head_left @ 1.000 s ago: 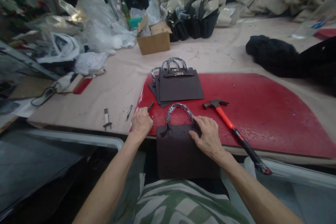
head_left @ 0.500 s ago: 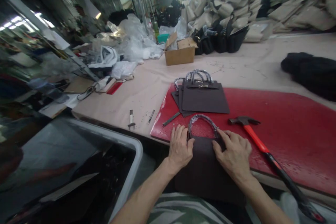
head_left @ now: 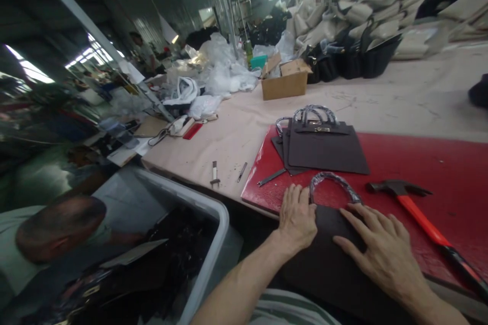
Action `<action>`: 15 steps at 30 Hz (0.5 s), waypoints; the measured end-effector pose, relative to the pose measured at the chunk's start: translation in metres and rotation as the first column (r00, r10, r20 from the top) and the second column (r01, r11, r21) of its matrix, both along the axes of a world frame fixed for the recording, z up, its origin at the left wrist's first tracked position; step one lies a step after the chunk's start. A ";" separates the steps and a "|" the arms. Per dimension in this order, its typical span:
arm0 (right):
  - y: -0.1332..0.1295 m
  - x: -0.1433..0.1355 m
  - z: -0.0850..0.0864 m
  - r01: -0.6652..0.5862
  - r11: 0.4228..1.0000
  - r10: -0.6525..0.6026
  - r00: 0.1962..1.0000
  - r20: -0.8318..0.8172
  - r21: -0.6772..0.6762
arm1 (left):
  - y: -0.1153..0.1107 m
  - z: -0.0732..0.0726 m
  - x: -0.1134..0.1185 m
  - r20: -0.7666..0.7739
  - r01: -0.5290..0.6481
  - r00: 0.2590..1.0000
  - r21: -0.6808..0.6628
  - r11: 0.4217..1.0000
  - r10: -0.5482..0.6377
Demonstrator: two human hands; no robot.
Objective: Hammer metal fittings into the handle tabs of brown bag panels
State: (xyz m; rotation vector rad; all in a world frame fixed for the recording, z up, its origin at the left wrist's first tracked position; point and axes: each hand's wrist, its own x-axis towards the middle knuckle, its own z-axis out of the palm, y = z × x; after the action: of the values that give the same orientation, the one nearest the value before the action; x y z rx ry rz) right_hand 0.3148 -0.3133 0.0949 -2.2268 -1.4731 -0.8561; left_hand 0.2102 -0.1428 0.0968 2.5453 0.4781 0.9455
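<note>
Bag panel (head_left: 324, 259) sits at the counter's (head_left: 198, 155) near edge, wrapped handle (head_left: 319, 176) away from me, probably so I can steady it from above; hammer (head_left: 423, 220) lies on the red mat (head_left: 457, 162), likely for easy reach. Panel's under my left hand (head_left: 298, 218), fingers close together, can't tell if pinching, and my right hand (head_left: 383, 249), fingers spread near the handle's right base.

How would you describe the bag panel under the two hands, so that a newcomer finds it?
Find the big red board. At its near edge, the left hand and right hand rest on a dark panel with a wrapped handle. The stack beyond shows metal clasps; this panel shows none.
</note>
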 end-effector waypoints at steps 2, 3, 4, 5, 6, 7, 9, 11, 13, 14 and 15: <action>0.001 0.003 -0.004 0.026 1.000 -0.026 0.999 -0.022 -0.010 | 0.014 0.008 -0.006 0.100 0.027 0.995 -0.054 0.998 -0.022; 0.001 0.004 -0.005 0.031 1.000 -0.031 0.999 -0.033 -0.006 | 0.027 0.015 -0.010 0.148 0.020 0.989 -0.069 0.997 -0.010; 0.001 0.005 -0.006 0.033 0.999 -0.033 0.998 -0.044 -0.004 | 0.043 0.022 -0.014 0.181 -0.014 0.983 -0.075 0.997 0.028; 0.002 0.005 -0.007 0.032 0.999 -0.032 0.998 -0.052 -0.001 | 0.062 0.030 -0.019 0.186 -0.080 0.978 -0.073 0.994 0.093; 0.002 0.005 -0.007 0.030 1.000 -0.030 0.998 -0.061 0.002 | 0.083 0.038 -0.023 0.150 -0.180 0.971 -0.066 0.982 0.188; 0.002 0.005 -0.007 0.029 1.000 -0.029 0.997 -0.070 0.005 | 0.106 0.046 -0.028 0.076 -0.302 0.949 -0.053 0.952 0.306; 0.001 0.004 -0.007 0.031 0.999 -0.031 0.995 -0.097 0.006 | 0.150 0.057 -0.034 -0.171 -0.503 0.852 -0.005 0.864 0.495; 0.001 0.002 -0.006 0.036 0.999 -0.037 0.990 -0.135 -0.007 | 0.187 0.062 -0.036 -0.335 -0.547 0.789 0.002 0.837 0.516; 0.000 -0.001 -0.004 0.045 0.999 -0.049 0.983 -0.178 -0.030 | 0.212 0.061 -0.035 -0.459 -0.528 0.762 -0.032 0.848 0.457; 0.000 -0.003 -0.002 0.049 0.998 -0.057 0.978 -0.199 -0.045 | 0.219 0.060 -0.032 -0.512 -0.515 0.749 -0.052 0.855 0.420; -0.001 -0.005 0.000 0.054 0.997 -0.066 0.973 -0.220 -0.061 | 0.224 0.058 -0.029 -0.557 -0.501 0.738 -0.073 0.862 0.381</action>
State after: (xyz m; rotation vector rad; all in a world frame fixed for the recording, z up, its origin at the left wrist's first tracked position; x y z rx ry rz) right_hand 0.3100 -0.3138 0.0951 -2.3308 -1.3451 -0.5674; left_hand 0.1808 0.0812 0.1551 2.4972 1.3286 0.2627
